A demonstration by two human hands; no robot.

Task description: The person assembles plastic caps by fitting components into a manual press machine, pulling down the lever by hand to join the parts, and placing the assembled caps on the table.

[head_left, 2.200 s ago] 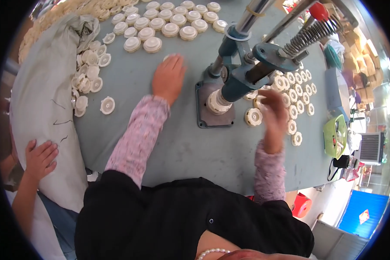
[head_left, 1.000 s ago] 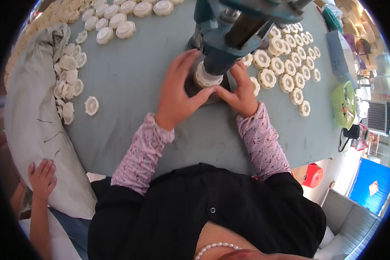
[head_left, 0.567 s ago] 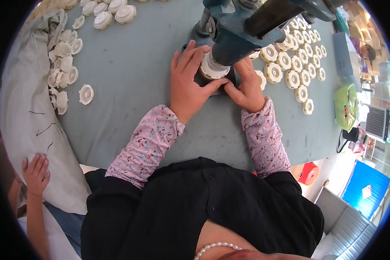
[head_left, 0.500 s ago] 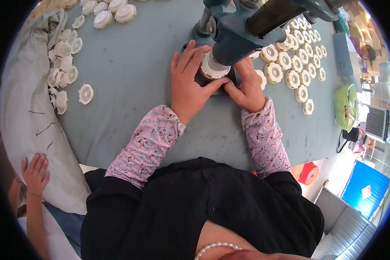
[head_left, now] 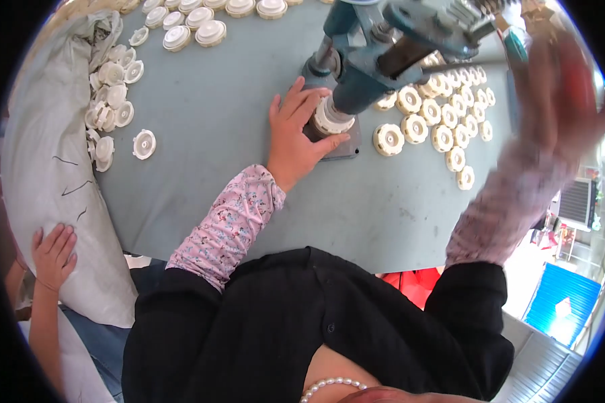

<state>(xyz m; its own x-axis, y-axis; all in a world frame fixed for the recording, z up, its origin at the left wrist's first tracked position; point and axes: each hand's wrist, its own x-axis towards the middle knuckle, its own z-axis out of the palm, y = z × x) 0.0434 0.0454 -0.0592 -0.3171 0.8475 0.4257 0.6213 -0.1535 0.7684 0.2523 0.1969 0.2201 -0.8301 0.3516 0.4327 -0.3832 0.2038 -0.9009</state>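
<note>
My left hand (head_left: pixel 299 138) is curled round a white round plastic cap (head_left: pixel 332 119) with a notched rim, its thumb along the near side. The cap sits on the dark base plate (head_left: pixel 346 148) of a green hand press (head_left: pixel 356 87), directly under the ram, which appears to touch its top. At the far right my right hand (head_left: pixel 563 101) is raised and smeared by motion, at the outer end of the press's metal lever (head_left: pixel 474 66). Its fingers cannot be made out, nor whether they grip the lever.
Several white notched caps (head_left: pixel 442 138) lie right of the press. More white caps (head_left: pixel 210 33) stand at the back left, with loose white rings (head_left: pixel 116 94) beside a grey sack (head_left: pixel 54 168). Another person's hand (head_left: pixel 54 255) rests on the sack. One white ring (head_left: pixel 144 144) lies apart.
My right hand has left the cap and swung up and right to the lever's end. My left hand stays at the cap. The view has shifted slightly.
</note>
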